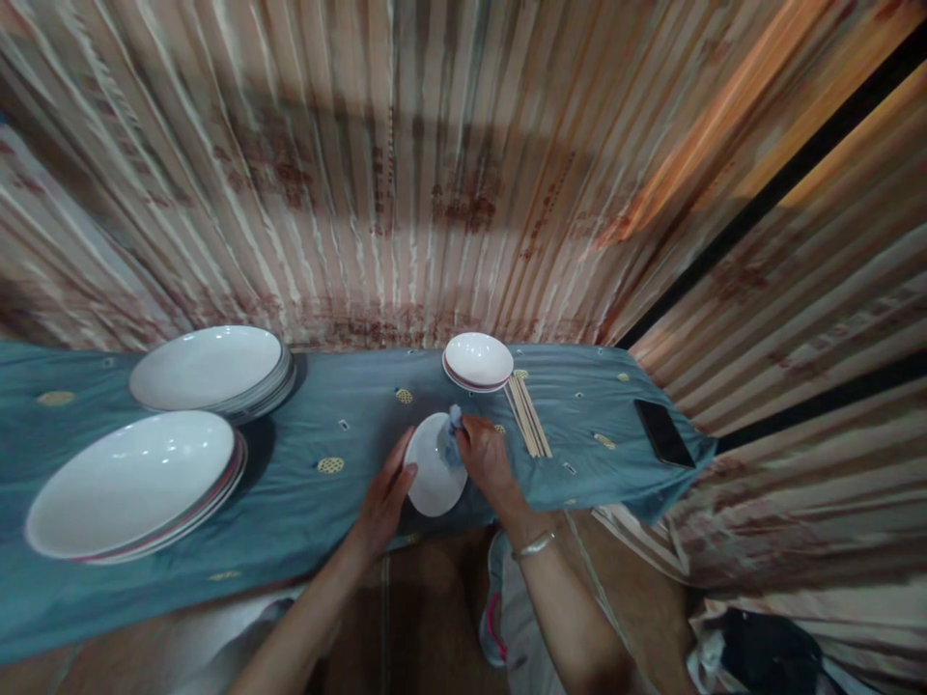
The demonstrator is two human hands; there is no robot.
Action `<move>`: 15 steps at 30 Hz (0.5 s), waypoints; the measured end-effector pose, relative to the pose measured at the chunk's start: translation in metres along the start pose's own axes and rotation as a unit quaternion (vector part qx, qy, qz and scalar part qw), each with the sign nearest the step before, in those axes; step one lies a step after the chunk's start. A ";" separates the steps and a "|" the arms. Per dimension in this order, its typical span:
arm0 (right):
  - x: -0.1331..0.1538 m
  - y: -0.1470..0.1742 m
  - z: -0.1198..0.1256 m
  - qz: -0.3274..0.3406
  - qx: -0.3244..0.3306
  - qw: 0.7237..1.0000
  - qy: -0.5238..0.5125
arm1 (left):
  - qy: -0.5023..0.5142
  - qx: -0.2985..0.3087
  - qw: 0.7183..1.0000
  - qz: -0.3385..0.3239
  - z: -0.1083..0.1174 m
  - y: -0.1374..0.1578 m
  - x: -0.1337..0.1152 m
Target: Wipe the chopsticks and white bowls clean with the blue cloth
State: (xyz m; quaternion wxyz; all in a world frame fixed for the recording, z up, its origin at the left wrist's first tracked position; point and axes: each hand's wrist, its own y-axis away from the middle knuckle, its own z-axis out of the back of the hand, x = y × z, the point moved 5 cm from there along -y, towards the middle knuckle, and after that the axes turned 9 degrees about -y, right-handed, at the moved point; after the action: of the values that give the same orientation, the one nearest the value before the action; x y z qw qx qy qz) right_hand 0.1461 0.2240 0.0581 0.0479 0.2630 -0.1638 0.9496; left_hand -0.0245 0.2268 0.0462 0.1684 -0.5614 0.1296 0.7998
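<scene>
A small white bowl (433,487) is tilted toward me above the near edge of the cloth-covered table. My left hand (387,492) grips its left rim, thumb on the inside and fingers behind. A bluish cloth (452,446) is bunched in my right hand (484,454), closed around it and pressing it against the bowl's inner right side. Just beyond, a short stack of small white bowls (478,359) stands on the table. Several wooden chopsticks (530,415) lie side by side to the right of that stack.
Two stacks of large white dishes, a rear stack (210,367) and a front stack (130,483), occupy the left of the table. A black phone (663,432) lies near the right end of the blue-green tablecloth (319,521). Patterned curtains (406,193) hang behind.
</scene>
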 end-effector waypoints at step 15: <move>-0.003 0.040 0.004 0.037 -0.040 0.998 0.014 | 0.039 -0.028 0.999 0.016 -0.001 -0.003 0.008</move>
State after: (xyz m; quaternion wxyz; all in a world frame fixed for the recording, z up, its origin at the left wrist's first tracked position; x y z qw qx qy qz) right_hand 0.1433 0.1847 0.0487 0.0252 0.2412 -0.2106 0.9470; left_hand -0.0250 0.2300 0.0387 0.1346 -0.5942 0.1224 0.7835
